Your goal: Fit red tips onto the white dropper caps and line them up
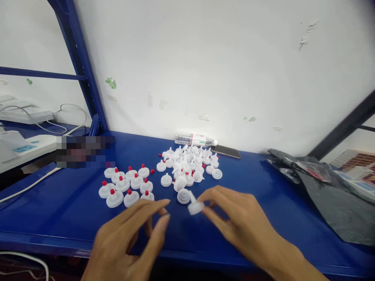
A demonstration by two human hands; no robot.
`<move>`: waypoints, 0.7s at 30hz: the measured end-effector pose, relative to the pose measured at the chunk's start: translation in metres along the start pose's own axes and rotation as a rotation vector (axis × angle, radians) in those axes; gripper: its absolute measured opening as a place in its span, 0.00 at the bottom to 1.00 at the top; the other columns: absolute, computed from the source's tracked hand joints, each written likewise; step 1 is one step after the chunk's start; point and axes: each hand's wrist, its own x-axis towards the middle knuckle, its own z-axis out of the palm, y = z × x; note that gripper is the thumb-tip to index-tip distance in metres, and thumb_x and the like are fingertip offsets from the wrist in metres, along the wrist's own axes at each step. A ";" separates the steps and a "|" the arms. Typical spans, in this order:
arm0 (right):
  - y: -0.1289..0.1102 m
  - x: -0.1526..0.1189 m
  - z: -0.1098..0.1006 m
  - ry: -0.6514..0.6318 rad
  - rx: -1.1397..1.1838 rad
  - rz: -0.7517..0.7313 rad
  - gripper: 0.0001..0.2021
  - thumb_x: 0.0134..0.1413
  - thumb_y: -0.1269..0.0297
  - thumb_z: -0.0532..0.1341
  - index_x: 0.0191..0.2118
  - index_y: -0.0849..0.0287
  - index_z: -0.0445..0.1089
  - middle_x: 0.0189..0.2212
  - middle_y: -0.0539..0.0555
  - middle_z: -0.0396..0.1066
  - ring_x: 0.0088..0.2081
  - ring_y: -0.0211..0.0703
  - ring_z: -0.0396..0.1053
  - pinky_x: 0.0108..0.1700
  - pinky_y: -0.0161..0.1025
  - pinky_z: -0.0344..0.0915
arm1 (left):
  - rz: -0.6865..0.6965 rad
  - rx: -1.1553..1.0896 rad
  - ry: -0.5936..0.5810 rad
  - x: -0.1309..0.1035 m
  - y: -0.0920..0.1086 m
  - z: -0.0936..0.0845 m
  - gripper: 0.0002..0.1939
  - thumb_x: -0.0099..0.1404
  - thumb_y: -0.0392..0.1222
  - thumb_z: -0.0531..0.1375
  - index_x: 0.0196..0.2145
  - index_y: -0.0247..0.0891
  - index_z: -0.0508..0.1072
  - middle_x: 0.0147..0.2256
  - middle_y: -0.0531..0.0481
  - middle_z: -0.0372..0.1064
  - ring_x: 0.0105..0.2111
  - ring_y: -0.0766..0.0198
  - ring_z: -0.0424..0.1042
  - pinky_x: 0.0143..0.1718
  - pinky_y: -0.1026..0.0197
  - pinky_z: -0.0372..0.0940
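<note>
A white plastic nozzle cap [195, 207] is pinched between the thumb and fingers of my right hand [237, 214]. Its spout tilts up to the left and has no red tip on it. My left hand [131, 234] is at the lower left with thumb and forefinger apart; no object shows between them. Just beyond the left hand, several white caps with red tips [131, 198] stand upright in a group. Past my right hand lies a heap of white nozzle caps [187, 160], with small red tips [152, 171] scattered in and around it.
Behind the heap, a clear plastic bottle [196, 139] lies on its side near the wall, beside a dark phone [225, 151]. A grey plastic bag [328, 195] covers the right of the blue table [73, 218]. White power strips [29, 146] and cables are at left.
</note>
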 end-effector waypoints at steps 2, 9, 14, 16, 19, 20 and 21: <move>-0.013 -0.003 0.003 -0.008 0.007 -0.121 0.08 0.72 0.63 0.56 0.44 0.51 0.73 0.39 0.52 0.80 0.36 0.41 0.78 0.38 0.35 0.70 | -0.070 -0.136 -0.184 -0.002 0.005 0.004 0.09 0.70 0.48 0.62 0.47 0.48 0.77 0.35 0.58 0.79 0.23 0.71 0.74 0.23 0.72 0.69; -0.001 0.009 0.000 -0.202 0.047 -0.028 0.16 0.68 0.55 0.61 0.58 0.47 0.70 0.50 0.52 0.78 0.45 0.45 0.78 0.45 0.37 0.72 | -0.189 -0.212 -0.287 0.000 0.002 0.015 0.10 0.69 0.49 0.63 0.47 0.49 0.77 0.35 0.57 0.79 0.25 0.69 0.73 0.21 0.70 0.67; 0.040 0.029 0.001 -0.255 -0.170 0.090 0.14 0.72 0.63 0.55 0.53 0.54 0.76 0.47 0.56 0.79 0.45 0.52 0.78 0.46 0.45 0.72 | -0.108 -0.091 -0.275 -0.002 -0.002 0.020 0.10 0.68 0.44 0.63 0.47 0.48 0.76 0.43 0.54 0.78 0.34 0.65 0.76 0.37 0.65 0.74; 0.051 0.033 0.006 -0.242 -0.208 0.116 0.14 0.72 0.63 0.55 0.53 0.55 0.76 0.46 0.57 0.79 0.46 0.53 0.78 0.45 0.45 0.72 | -0.093 -0.063 -0.270 -0.002 -0.004 0.022 0.11 0.68 0.43 0.63 0.48 0.48 0.76 0.43 0.54 0.77 0.32 0.65 0.75 0.36 0.65 0.74; 0.059 0.036 0.015 -0.213 -0.193 0.131 0.14 0.71 0.61 0.57 0.53 0.55 0.76 0.47 0.57 0.78 0.46 0.52 0.77 0.44 0.44 0.71 | -0.072 -0.021 -0.281 -0.003 -0.006 0.024 0.13 0.68 0.42 0.62 0.49 0.48 0.76 0.44 0.53 0.76 0.30 0.66 0.74 0.33 0.65 0.73; 0.060 0.037 0.017 -0.208 -0.183 0.135 0.13 0.71 0.61 0.57 0.52 0.55 0.76 0.47 0.56 0.78 0.46 0.51 0.77 0.43 0.43 0.70 | -0.073 -0.008 -0.289 -0.003 -0.007 0.025 0.13 0.68 0.41 0.62 0.50 0.48 0.76 0.45 0.53 0.77 0.30 0.66 0.75 0.33 0.64 0.73; 0.061 0.037 0.019 -0.204 -0.174 0.140 0.12 0.71 0.61 0.58 0.51 0.55 0.76 0.46 0.56 0.78 0.45 0.51 0.77 0.43 0.43 0.70 | -0.076 0.002 -0.297 -0.004 -0.007 0.025 0.14 0.68 0.41 0.62 0.51 0.49 0.76 0.45 0.53 0.77 0.31 0.65 0.75 0.33 0.64 0.73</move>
